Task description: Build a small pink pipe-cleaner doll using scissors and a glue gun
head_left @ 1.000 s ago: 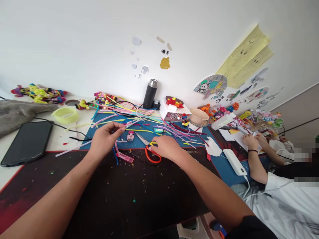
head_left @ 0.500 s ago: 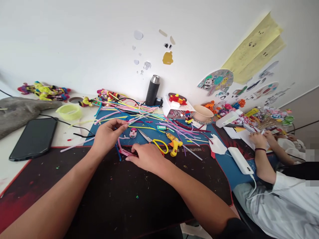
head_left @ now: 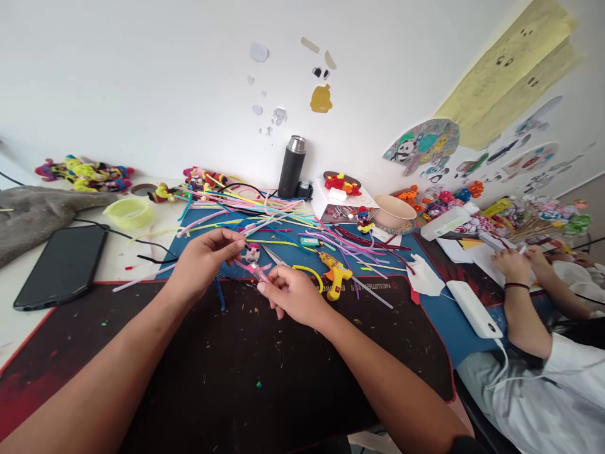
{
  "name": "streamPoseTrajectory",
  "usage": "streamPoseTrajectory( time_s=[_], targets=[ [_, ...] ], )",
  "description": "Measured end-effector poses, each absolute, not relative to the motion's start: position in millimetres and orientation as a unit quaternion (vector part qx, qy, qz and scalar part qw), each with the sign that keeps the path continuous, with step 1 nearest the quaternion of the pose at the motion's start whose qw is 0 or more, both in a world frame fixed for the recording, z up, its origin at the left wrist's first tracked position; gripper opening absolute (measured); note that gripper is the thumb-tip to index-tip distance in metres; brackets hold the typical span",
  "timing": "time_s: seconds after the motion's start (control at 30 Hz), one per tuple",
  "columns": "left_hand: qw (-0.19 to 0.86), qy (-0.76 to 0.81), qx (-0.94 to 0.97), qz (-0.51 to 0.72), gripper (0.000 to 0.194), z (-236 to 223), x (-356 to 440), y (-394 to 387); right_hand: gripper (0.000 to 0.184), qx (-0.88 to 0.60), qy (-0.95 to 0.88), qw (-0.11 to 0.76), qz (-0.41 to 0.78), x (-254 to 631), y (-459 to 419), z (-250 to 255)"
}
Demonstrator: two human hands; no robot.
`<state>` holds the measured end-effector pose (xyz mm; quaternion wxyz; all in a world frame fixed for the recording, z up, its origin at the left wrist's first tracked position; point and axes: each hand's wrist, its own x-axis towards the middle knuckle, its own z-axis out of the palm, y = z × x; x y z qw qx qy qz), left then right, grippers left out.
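Observation:
My left hand point(head_left: 203, 258) is closed in a pinch at thumb and fingertips; what it holds, if anything, is too small to make out. My right hand point(head_left: 295, 293) grips a slim, shiny pink object point(head_left: 258, 272), which points up and left towards the left fingertips. Just behind it stands a small doll-like head point(head_left: 252, 252) with a pink and white face. Scissors with yellow handles point(head_left: 309, 272) lie partly hidden behind my right hand. Beside them rests a yellow glue gun point(head_left: 336, 275). A blue pipe cleaner point(head_left: 220, 294) lies under my left hand.
Many coloured pipe cleaners point(head_left: 227, 208) spread across the back. A black flask point(head_left: 292, 167) stands by the wall. On the left are a phone point(head_left: 61, 265) and a yellow-green coil point(head_left: 130, 213). A white power bank point(head_left: 474, 309) lies near a co-worker's arms point(head_left: 524, 309) at right.
My right hand has lifted from the mat and moved right, bringing the pink object up towards my left hand. My left hand stays pinched in nearly the same place. The view has shifted slightly.

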<state>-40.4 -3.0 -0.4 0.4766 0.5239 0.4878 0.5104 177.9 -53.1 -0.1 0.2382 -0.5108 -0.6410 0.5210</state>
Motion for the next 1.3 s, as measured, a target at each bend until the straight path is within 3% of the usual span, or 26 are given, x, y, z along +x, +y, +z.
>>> streamPoseTrajectory(
  time_s=[0.27,0.53,0.87,1.3],
  targets=[
    [0.616,0.412,0.472,0.477,0.035,2,-38,-9,0.042,-0.435,-0.531,0.296,0.664,176,-35,-12],
    [0.604,0.43,0.493,0.455,0.037,6,-37,-11,0.044,-0.396,-0.55,0.295,0.673,172,-23,-7],
    [0.615,0.445,0.341,0.554,0.039,15,-38,-7,0.052,-0.358,-0.537,0.347,0.68,141,-10,-1],
    [0.632,0.425,0.323,0.561,0.041,6,-36,-8,0.054,-0.378,-0.489,0.402,0.676,156,-13,-24]
  ],
)
